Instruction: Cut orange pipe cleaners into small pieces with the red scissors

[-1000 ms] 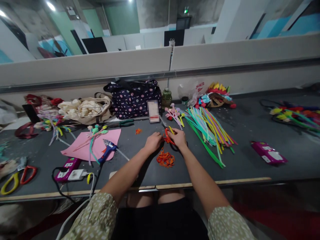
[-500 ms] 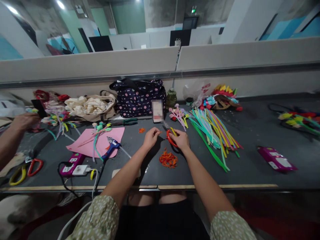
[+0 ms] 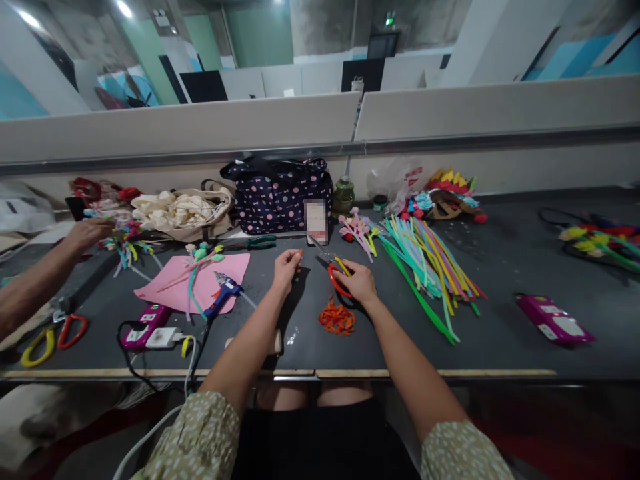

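My right hand (image 3: 359, 281) grips a pair of scissors (image 3: 339, 280) with red and yellow handles, the blades pointing up and left toward the phone. My left hand (image 3: 287, 270) pinches a small orange piece (image 3: 301, 252), its tip showing at the fingertips, apart from the blades. Below and between my hands lies a pile of small orange and red cut pieces (image 3: 337, 317) on the dark tabletop. A phone (image 3: 316, 230) leans upright against a dark dotted bag (image 3: 277, 200) beyond my hands.
Coloured pipe cleaners (image 3: 425, 257) lie to the right, near a purple power strip (image 3: 554, 319). On the left are a blue glue gun (image 3: 224, 297) on pink paper (image 3: 175, 275), pliers (image 3: 257, 243), cables and other scissors (image 3: 55, 333). Another person's hand (image 3: 90, 233) reaches in at far left.
My left hand has moved left, away from the scissors, and now covers the small orange heap there. The scissors have shifted slightly left. The other person's hand has moved right.
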